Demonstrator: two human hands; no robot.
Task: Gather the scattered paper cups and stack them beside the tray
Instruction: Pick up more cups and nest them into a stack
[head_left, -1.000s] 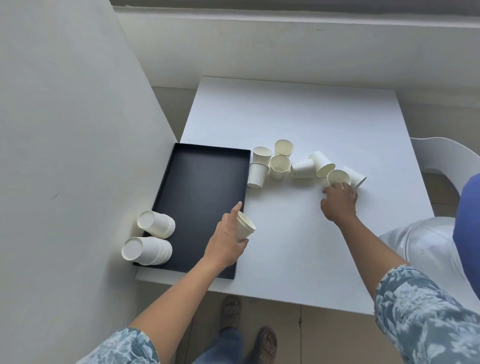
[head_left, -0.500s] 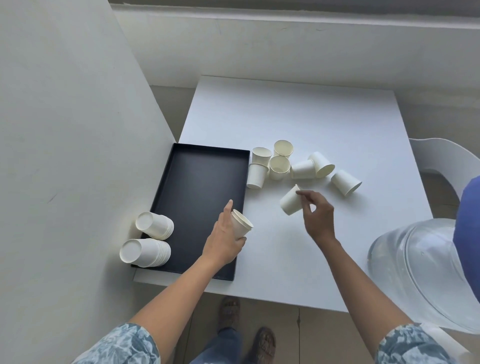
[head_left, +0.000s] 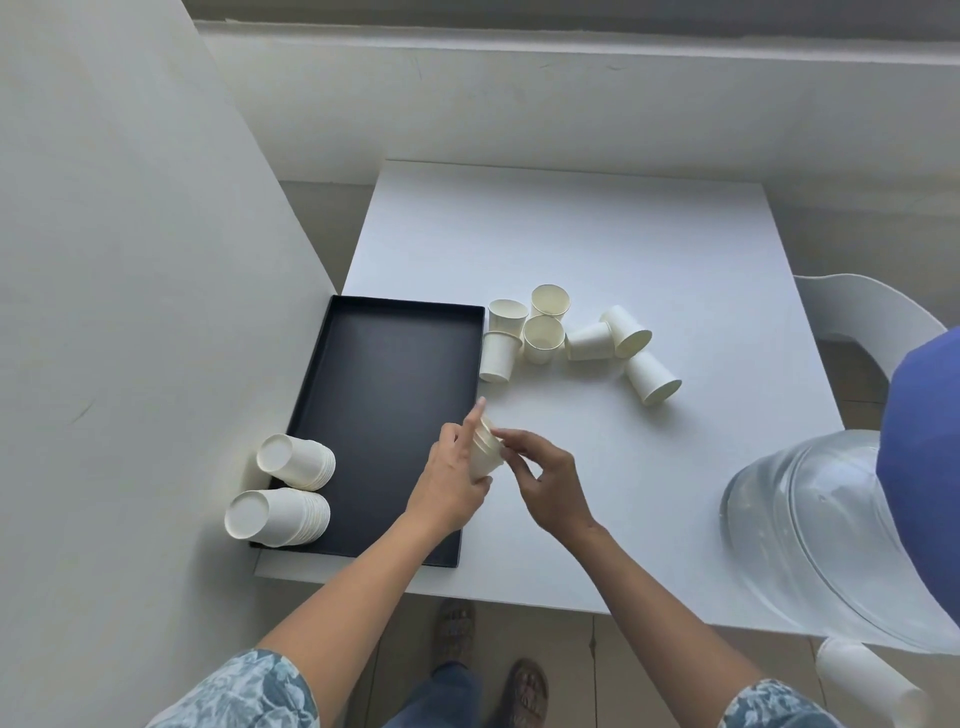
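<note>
A black tray (head_left: 384, 395) lies on the left of the white table (head_left: 623, 249). My left hand (head_left: 447, 483) grips a short stack of nested white paper cups (head_left: 484, 453) just off the tray's right edge. My right hand (head_left: 545, 478) meets it from the right, fingertips pinching the stack's rim. Several loose cups (head_left: 543, 338) sit right of the tray's far corner, some upright, and three lie on their sides, one being the cup (head_left: 652, 378) farthest right. Two lying stacks of cups (head_left: 278, 514) rest at the tray's near left corner.
A white wall panel (head_left: 130, 312) rises directly left of the tray. A clear water jug (head_left: 810, 530) with a blue part stands at the table's near right corner. A white chair (head_left: 872, 317) is beyond the right edge. My feet (head_left: 524, 686) show below the table's front edge.
My right hand lifted a cup from the right group, carried it left and brought it onto the cup in my left hand. The left hand stayed by the tray's right edge.
</note>
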